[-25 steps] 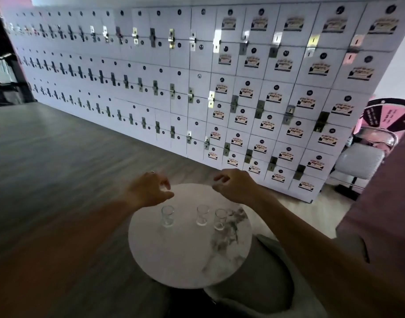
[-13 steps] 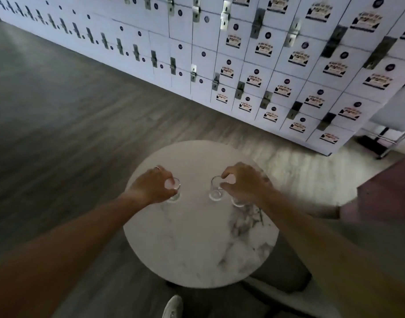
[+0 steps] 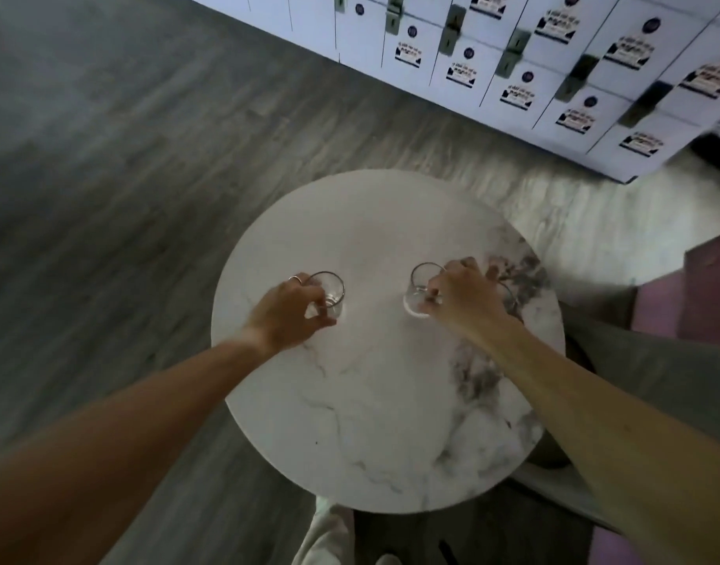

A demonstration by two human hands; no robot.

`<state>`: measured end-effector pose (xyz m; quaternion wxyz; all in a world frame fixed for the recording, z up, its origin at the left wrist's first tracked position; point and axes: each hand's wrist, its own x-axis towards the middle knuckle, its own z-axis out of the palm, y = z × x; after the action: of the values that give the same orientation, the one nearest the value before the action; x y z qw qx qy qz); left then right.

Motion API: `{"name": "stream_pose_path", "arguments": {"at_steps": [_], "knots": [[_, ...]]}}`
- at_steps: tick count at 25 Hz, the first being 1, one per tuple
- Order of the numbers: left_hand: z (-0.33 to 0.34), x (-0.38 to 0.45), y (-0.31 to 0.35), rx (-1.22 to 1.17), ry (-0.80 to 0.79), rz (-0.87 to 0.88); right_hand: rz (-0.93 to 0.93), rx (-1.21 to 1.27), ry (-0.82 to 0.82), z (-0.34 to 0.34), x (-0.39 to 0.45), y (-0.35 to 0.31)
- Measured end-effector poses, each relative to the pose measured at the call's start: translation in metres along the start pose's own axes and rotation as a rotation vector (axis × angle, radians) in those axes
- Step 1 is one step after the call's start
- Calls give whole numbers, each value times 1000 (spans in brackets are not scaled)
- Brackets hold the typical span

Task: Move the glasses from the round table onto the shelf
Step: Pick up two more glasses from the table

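Note:
Three small clear glasses stand on the round white marble table (image 3: 370, 401). My left hand (image 3: 287, 314), a ring on one finger, wraps its fingers around the left glass (image 3: 333, 293), which rests on the tabletop. My right hand (image 3: 466, 299) pinches the rim of the middle glass (image 3: 418, 289), also resting on the table. The third glass (image 3: 510, 298) is mostly hidden under my right hand; only its right rim shows, and I cannot tell whether the fingers hold it too.
A wall of white numbered lockers (image 3: 513, 55) runs across the top right, beyond a strip of grey wood floor (image 3: 126, 177). A purple block (image 3: 713, 287) and a grey surface (image 3: 656, 373) sit close to the table's right side. A shoe tip (image 3: 387, 558) shows below.
Both hands came down from above the table onto the glasses and closed on them. The view tilted downward and moved nearer to the table.

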<state>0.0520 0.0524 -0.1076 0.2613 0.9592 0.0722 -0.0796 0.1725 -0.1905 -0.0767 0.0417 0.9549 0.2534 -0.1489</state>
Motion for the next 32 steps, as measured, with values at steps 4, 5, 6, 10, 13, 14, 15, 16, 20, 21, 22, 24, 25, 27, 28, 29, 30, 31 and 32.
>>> {"name": "stream_pose_path", "arguments": {"at_steps": [4,5,6,10,13,14,15,16,20,21,22,24,25,27,28,29,30,31,32], "knots": [[-32,17,10,-67,88,60,36,150,116,-31,3,1],[-45,23,17,-78,114,98,47,185,151,-46,2,3],[-60,32,25,-83,140,144,58,227,188,-63,1,6],[-123,75,85,-150,211,311,99,448,357,-145,-21,31],[-162,95,161,-167,198,472,169,484,496,-201,-64,67],[-170,98,190,-164,192,536,208,490,537,-216,-83,81],[-176,100,216,-164,186,595,247,497,571,-227,-101,94],[-179,100,242,-168,184,654,290,502,603,-236,-120,106],[-172,77,366,-182,125,945,511,465,735,-255,-231,153],[-167,66,393,-195,104,1001,562,451,752,-255,-260,160],[-160,53,418,-209,87,1055,614,437,768,-255,-290,165],[-143,20,463,-225,48,1175,730,411,801,-252,-356,165],[-134,-3,486,-223,17,1247,798,392,822,-249,-393,161],[-116,-60,524,-216,-40,1390,914,358,896,-239,-471,142],[-107,-92,539,-220,-73,1452,958,344,942,-232,-509,130],[-98,-126,550,-232,-111,1508,1009,334,961,-225,-546,114],[-90,-160,559,-250,-152,1552,1067,329,954,-217,-581,96],[-82,-195,565,-270,-197,1582,1130,327,938,-209,-616,76],[-74,-226,569,-276,-242,1591,1176,319,938,-202,-647,58]]}}
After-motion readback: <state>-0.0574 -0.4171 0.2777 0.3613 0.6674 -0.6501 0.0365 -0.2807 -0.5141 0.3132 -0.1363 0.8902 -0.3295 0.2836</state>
